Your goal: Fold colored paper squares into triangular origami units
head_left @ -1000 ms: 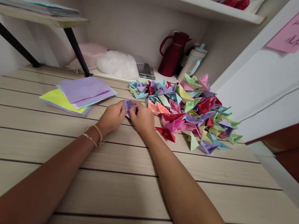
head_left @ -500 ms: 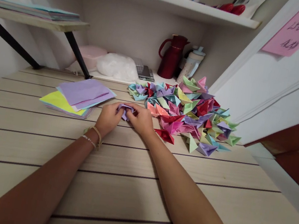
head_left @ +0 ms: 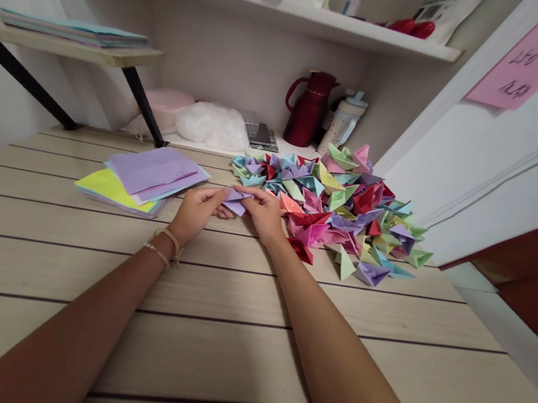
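Observation:
A small folded piece of purple paper (head_left: 235, 202) is held between my two hands, above the middle of the table (head_left: 215, 288). My left hand (head_left: 199, 211) pinches its left end, thumb on top and fingers beneath. On the other side, my right hand (head_left: 265, 214) grips the right end between thumb and fingers. Part of the paper is hidden by the fingertips. Just right of my right hand lies a heap of folded paper boats (head_left: 339, 205) in many colours. Left of my left hand rest sheets of purple paper (head_left: 152, 170) over yellow paper (head_left: 104, 187).
A raised wooden stand (head_left: 108, 56) on black legs carries a stack of coloured paper (head_left: 72, 31). Behind the table are a dark red jug (head_left: 307, 109), a pale bottle (head_left: 344, 122) and a white plastic bag (head_left: 213, 126). A white shelf (head_left: 277, 11) spans above.
The purple paper has gone from bunched up between my fingertips to a flatter, pointed shape. My left hand's fingers now extend under it. The view has tilted up slightly.

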Demonstrator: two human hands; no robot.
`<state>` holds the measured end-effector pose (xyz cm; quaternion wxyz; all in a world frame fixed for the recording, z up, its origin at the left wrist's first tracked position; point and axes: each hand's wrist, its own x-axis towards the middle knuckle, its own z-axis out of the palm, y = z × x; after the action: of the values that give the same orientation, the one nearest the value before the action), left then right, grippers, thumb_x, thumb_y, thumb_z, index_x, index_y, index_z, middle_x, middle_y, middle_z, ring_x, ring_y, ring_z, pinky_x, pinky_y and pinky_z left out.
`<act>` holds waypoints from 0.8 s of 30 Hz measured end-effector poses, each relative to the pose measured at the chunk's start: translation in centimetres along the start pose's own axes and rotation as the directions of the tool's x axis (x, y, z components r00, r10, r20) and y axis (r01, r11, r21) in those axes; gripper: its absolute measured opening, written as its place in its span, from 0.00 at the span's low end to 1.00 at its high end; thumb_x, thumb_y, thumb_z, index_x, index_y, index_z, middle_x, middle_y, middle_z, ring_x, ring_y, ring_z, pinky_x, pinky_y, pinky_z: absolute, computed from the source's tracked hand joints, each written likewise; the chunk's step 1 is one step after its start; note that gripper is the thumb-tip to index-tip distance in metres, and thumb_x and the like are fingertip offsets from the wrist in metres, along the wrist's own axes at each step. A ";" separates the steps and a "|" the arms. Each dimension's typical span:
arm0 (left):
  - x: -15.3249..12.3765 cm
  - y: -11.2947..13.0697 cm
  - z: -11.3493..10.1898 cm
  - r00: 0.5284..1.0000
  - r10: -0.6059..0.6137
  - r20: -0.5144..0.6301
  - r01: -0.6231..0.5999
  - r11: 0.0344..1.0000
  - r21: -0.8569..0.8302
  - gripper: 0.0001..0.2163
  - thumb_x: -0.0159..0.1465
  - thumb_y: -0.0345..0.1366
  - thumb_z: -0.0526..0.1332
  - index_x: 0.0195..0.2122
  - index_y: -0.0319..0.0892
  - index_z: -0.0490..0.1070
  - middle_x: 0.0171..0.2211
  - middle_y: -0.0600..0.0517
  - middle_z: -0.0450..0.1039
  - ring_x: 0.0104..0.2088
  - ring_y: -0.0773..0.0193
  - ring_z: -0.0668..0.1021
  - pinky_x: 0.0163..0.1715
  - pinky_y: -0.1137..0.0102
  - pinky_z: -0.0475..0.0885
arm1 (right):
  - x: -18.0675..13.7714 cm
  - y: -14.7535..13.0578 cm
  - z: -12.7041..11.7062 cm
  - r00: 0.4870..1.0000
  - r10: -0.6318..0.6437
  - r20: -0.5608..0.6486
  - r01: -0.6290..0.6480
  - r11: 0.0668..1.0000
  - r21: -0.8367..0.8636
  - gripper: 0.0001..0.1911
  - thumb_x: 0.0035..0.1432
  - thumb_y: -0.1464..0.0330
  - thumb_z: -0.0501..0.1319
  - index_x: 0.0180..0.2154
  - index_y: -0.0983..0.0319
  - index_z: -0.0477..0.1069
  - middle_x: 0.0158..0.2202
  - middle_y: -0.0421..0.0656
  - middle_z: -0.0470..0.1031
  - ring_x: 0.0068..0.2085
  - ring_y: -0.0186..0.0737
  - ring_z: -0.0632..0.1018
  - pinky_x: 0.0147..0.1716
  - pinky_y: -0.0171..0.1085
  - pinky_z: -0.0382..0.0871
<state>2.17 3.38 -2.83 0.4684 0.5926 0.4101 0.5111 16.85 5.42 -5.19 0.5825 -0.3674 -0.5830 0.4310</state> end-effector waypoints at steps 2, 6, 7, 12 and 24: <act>0.2 -0.3 -0.1 0.999 -0.017 -0.037 0.015 0.999 -0.049 0.16 0.52 0.43 0.64 0.36 0.36 0.74 0.22 0.51 0.75 0.23 0.67 0.76 0.28 0.70 0.72 | -0.1 -0.1 0.1 0.999 -0.008 0.050 0.005 0.998 0.058 0.15 0.44 0.70 0.61 0.38 0.61 0.76 0.34 0.41 0.78 0.30 0.33 0.75 0.29 0.32 0.68; 0.6 -0.8 -0.6 0.994 -0.023 -0.110 0.012 0.995 -0.099 0.14 0.50 0.39 0.65 0.36 0.38 0.70 0.22 0.54 0.74 0.21 0.69 0.74 0.25 0.73 0.70 | -0.5 -0.8 0.3 0.987 0.032 0.156 -0.047 0.995 0.092 0.16 0.42 0.71 0.64 0.38 0.60 0.76 0.37 0.41 0.78 0.34 0.34 0.76 0.36 0.34 0.70; 0.7 -0.8 -0.7 0.993 -0.019 -0.120 0.007 0.995 -0.101 0.13 0.50 0.38 0.65 0.35 0.39 0.70 0.22 0.54 0.73 0.21 0.69 0.74 0.24 0.74 0.70 | -0.6 -0.9 0.4 0.984 0.047 0.170 -0.062 0.994 0.088 0.16 0.42 0.70 0.65 0.37 0.60 0.76 0.36 0.41 0.78 0.34 0.34 0.76 0.36 0.34 0.70; 0.6 -0.6 -0.7 0.990 -0.035 -0.135 0.016 0.990 -0.140 0.09 0.51 0.37 0.62 0.32 0.39 0.69 0.22 0.55 0.72 0.21 0.70 0.74 0.23 0.74 0.69 | -0.6 -1.1 0.7 0.989 0.090 0.118 -0.105 0.986 0.127 0.13 0.40 0.63 0.68 0.30 0.62 0.76 0.30 0.40 0.77 0.30 0.34 0.76 0.32 0.34 0.71; 0.5 -0.5 -0.3 0.990 0.008 -0.144 -0.010 1.000 -0.014 0.13 0.49 0.43 0.66 0.26 0.37 0.73 0.22 0.52 0.73 0.24 0.68 0.74 0.27 0.73 0.70 | -0.3 -0.8 0.6 0.997 0.078 -0.027 -0.074 0.988 0.134 0.13 0.49 0.60 0.61 0.36 0.60 0.68 0.18 0.34 0.69 0.19 0.31 0.71 0.18 0.29 0.62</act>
<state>1.98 4.02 -3.22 0.4396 0.5526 0.4365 0.5575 16.33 4.75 -4.51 0.5983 -0.3564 -0.5292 0.4848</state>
